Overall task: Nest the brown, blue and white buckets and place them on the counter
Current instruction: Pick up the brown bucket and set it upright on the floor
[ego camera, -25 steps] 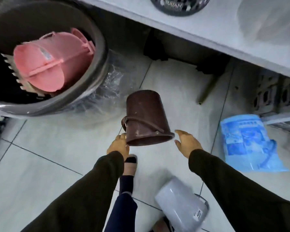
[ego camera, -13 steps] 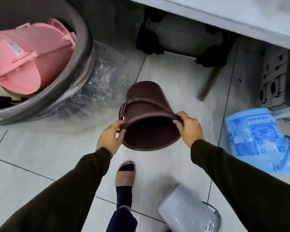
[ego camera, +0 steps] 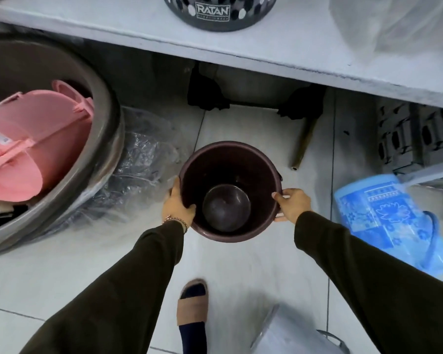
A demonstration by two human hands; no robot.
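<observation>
Both arms are stretched forward and down in dark long sleeves. The left hand [ego camera: 178, 204] is pressed on the left side of the brown bucket [ego camera: 229, 175], with the thumb hooked over its rim. A thin bracelet is worn on the left wrist. The right hand [ego camera: 290, 204] is closed on the right side of the rim, with the fingers curled under it.

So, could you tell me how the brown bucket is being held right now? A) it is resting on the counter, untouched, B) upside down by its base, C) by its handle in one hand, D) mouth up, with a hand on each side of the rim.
D: the brown bucket faces mouth up, its inside bottom showing, with the left hand and right hand gripping opposite sides of its rim.
</observation>
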